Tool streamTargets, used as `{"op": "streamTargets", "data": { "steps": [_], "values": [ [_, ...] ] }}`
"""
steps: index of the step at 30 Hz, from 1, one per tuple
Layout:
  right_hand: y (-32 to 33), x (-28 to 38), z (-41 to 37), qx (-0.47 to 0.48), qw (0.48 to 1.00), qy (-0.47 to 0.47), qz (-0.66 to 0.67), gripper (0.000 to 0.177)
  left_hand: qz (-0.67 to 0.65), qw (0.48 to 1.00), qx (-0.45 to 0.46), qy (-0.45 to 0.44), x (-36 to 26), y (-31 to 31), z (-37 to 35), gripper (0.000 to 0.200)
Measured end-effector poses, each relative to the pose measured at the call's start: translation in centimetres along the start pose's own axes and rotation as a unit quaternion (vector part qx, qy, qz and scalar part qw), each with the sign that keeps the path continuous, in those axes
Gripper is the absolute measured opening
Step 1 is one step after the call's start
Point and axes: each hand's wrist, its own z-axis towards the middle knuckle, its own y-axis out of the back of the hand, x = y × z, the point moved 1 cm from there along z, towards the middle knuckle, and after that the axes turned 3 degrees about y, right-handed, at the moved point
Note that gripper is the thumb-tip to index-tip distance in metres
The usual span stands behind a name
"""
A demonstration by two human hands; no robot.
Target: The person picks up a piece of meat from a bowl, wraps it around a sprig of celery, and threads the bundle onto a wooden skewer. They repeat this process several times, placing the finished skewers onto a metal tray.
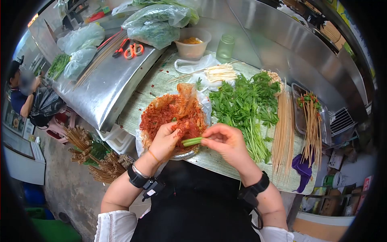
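Observation:
Over the front of a bowl of red-coated meat (161, 117), my left hand (164, 143) is closed around a piece of the red meat. Right beside it, my right hand (225, 145) pinches the end of a short bunch of green stalks (192, 141), whose other end touches the meat at my left fingers. Plastic film lines the bowl. Leafy green herbs (246, 105) lie to the right of the bowl, with a long row of bare wooden skewers (283, 133) beyond them.
Filled skewers (310, 121) lie over a metal tray at the right. Behind the bowl are white strips (219, 73), a plastic tub (192, 44) and a green jar (225, 48). Orange-handled scissors (134, 51) rest on the steel counter (100, 88). A person (24, 88) is at the far left.

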Motion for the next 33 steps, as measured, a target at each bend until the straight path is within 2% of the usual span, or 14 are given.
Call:
{"op": "streamTargets", "data": {
  "steps": [1, 3, 10, 13, 17, 18, 19, 22, 23, 25, 26, 28, 31, 33],
  "values": [
    [-0.2, -0.3, 0.3, 0.000, 1.000, -0.002, -0.004, 0.012, -0.046, 0.998, 0.034, -0.015, 0.1, -0.2, -0.2, 0.020],
    [-0.4, -0.6, 0.9, -0.033, 0.985, 0.085, -0.149, 0.010, -0.035, 0.999, 0.032, -0.013, -0.3, -0.7, -0.7, 0.020],
    [-0.8, -1.5, 0.7, -0.065, 0.974, 0.106, -0.191, 0.008, -0.033, 0.999, 0.005, -0.019, 0.5, -0.8, -1.1, 0.026],
    [0.0, -0.6, 0.0, -0.058, 0.974, 0.118, -0.185, 0.017, -0.003, 0.999, -0.013, -0.032, 0.0, -1.8, -0.9, 0.026],
    [8.6, -0.2, -1.3, -0.214, 0.952, 0.048, -0.211, 0.020, -0.014, 0.996, -0.076, -0.038, 0.9, -1.1, 0.1, 0.022],
    [12.3, -0.5, -1.8, -0.261, 0.933, 0.035, -0.246, 0.019, -0.011, 0.995, -0.085, -0.054, 1.1, -1.0, 0.3, 0.021],
    [16.0, -0.3, -2.7, -0.292, 0.868, 0.019, -0.402, 0.017, -0.017, 0.995, -0.078, -0.054, 1.3, -1.0, 0.4, 0.021],
    [23.9, -0.5, -5.4, -0.270, 0.609, -0.117, -0.737, 0.017, -0.009, 0.994, -0.091, -0.058, 1.2, -1.0, 0.4, 0.021],
    [25.2, -0.9, -5.6, -0.269, 0.606, -0.116, -0.739, 0.017, -0.013, 0.994, -0.090, -0.059, 1.2, -1.1, 0.5, 0.021],
    [26.8, -1.5, -5.8, -0.224, 0.609, -0.253, -0.718, 0.017, -0.019, 0.992, -0.104, -0.062, 1.1, -1.1, 0.5, 0.022],
    [27.1, -1.3, -5.8, -0.222, 0.611, -0.252, -0.717, 0.017, -0.014, 0.991, -0.106, -0.078, 1.3, -1.0, 0.6, 0.022],
    [27.5, -0.9, -5.9, -0.266, 0.726, -0.309, -0.554, 0.017, -0.013, 0.991, -0.110, -0.076, 1.3, -0.8, 0.6, 0.022],
    [28.1, -1.1, -6.3, -0.324, 0.777, -0.276, -0.463, 0.020, -0.007, 0.991, -0.113, -0.075, 1.6, -0.5, 0.8, 0.022],
    [28.1, -1.0, -6.7, -0.326, 0.784, -0.278, -0.449, 0.019, 0.001, 0.991, -0.115, -0.073, 1.7, -0.5, 0.9, 0.022]
  ]
}}
